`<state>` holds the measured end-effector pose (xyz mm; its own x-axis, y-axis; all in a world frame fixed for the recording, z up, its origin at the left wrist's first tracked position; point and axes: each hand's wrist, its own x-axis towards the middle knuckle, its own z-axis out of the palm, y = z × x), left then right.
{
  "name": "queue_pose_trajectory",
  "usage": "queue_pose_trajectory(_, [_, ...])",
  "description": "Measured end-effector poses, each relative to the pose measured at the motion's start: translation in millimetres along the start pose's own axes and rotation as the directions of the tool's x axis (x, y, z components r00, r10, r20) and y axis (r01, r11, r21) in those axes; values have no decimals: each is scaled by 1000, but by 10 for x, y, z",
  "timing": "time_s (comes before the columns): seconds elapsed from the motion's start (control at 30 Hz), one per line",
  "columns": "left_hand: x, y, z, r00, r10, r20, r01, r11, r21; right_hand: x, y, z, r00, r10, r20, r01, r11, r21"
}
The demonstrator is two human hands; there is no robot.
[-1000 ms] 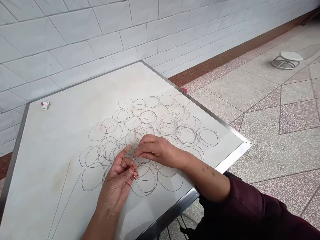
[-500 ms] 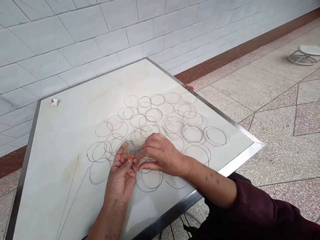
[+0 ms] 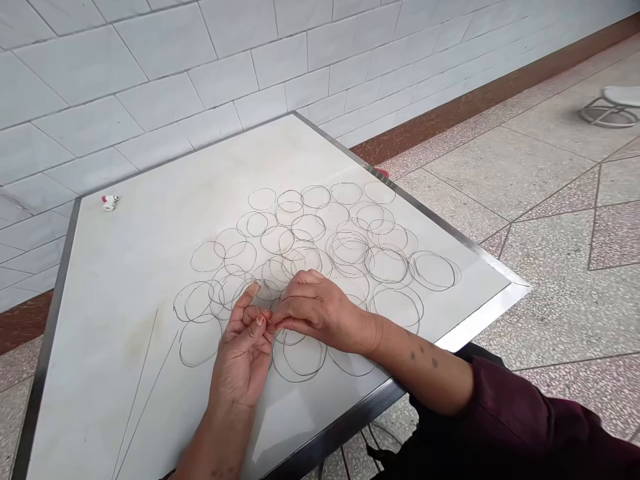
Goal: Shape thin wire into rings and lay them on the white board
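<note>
A thin wire [image 3: 257, 308] is pinched between the thumb and fingers of my left hand [image 3: 246, 353], with its index finger raised. My right hand [image 3: 325, 310] meets it from the right, thumb and fingers pinched together at the same wire. The fingers hide most of that wire, so its full shape does not show. Beneath and behind both hands lie several thin wire rings [image 3: 387, 265], many overlapping. One ring [image 3: 181, 353] beside my left wrist has visible loose ends.
Two straight wires [image 3: 143, 383] lie on the left of the white table [image 3: 115, 287], which has a metal edge. A small white-and-red object [image 3: 110, 202] sits at the far left corner. Beyond are a tiled wall [image 3: 165, 50] and a white stool [image 3: 613, 107] on the floor.
My right thumb and fingers have closed together and moved left onto the wire at my left fingertips. The left hand stays nearly still, holding the wire.
</note>
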<state>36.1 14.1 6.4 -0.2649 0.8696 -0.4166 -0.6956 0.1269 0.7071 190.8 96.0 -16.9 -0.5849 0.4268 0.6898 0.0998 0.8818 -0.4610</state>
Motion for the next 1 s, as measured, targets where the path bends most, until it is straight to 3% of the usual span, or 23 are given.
queue_pose_trajectory(0.57, [-16, -25, 42, 996, 85, -18, -84, 995, 50, 7, -6, 14, 1000, 15, -23, -15, 1000, 4])
queue_pose_trajectory(1.0, [-36, -62, 33, 986, 153, -73, -147, 986, 84, 31, -66, 35, 994, 104, -16, -104, 994, 15])
